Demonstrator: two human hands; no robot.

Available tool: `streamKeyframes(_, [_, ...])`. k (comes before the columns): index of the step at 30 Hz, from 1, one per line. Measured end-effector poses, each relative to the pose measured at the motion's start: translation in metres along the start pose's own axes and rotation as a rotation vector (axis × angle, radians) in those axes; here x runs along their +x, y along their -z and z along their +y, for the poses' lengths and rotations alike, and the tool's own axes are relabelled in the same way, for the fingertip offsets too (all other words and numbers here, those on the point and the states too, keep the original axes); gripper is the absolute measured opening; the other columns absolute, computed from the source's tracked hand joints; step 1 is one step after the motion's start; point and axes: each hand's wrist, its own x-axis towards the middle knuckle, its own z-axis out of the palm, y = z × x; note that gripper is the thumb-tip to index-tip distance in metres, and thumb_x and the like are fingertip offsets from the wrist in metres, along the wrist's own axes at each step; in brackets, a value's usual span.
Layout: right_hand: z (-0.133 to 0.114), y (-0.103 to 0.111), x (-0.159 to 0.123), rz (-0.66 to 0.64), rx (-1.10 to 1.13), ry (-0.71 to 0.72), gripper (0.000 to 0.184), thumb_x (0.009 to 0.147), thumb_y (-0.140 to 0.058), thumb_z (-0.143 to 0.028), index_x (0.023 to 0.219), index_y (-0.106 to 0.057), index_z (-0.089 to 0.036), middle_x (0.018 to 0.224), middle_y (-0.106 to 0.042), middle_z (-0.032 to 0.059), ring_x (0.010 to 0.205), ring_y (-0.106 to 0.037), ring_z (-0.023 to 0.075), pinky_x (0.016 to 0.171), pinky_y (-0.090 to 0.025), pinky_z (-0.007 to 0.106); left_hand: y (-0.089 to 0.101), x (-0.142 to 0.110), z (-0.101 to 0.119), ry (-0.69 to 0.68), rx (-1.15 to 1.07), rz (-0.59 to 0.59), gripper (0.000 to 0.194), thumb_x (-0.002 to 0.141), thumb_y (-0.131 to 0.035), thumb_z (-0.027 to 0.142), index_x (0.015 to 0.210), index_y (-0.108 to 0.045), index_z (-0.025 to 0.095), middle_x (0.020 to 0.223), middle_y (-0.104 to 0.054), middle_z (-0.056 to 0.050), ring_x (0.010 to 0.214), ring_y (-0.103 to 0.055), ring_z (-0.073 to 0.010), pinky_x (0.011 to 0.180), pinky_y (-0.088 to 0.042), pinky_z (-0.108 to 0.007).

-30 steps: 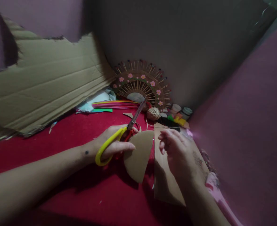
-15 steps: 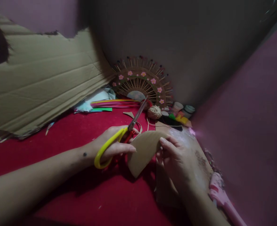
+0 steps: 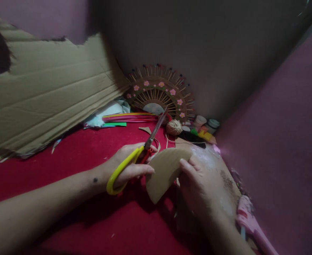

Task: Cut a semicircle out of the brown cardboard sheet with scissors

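A pair of scissors (image 3: 127, 163) with a yellow handle is in my left hand (image 3: 126, 168), a loop around the thumb. Its blades point away from me and look closed together. The left thumb tip rests at the left edge of a curved, fan-shaped piece of cardboard (image 3: 162, 175). My right hand (image 3: 195, 180) pinches that piece at its right side, thumb on top and fingers behind. The piece is held up over the red tabletop (image 3: 92, 219). Part of the left fingers is hidden behind the scissors and cardboard.
A decorated stick fan (image 3: 158, 79) with pink flowers stands at the back, near a twine ball (image 3: 174, 126) and coloured strips (image 3: 129, 117). Large cardboard (image 3: 52, 85) leans at left. Small jars (image 3: 213, 123) are at back right; a pink glue gun (image 3: 247, 214) lies at right.
The cardboard piece has turned slightly and shifted a little right, showing more of its face. My right fingers have slid further behind it. The scissors stay in my left hand.
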Motion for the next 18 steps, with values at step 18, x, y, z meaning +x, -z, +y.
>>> streamKeyframes(18, [-0.015,0.003,0.001,0.092,-0.139,0.118,0.021,0.071,-0.068,-0.025,0.092,-0.071,-0.024,0.078,-0.074,-0.0003,0.073,-0.067,0.021,0.069,-0.051,0.032,0.008,-0.009,-0.002,-0.248,0.871,-0.073,0.031,0.091,-0.036,0.032,0.112,-0.056,0.019,0.101,-0.068,-0.01,0.091,-0.062,-0.0227,0.081,-0.049,-0.036])
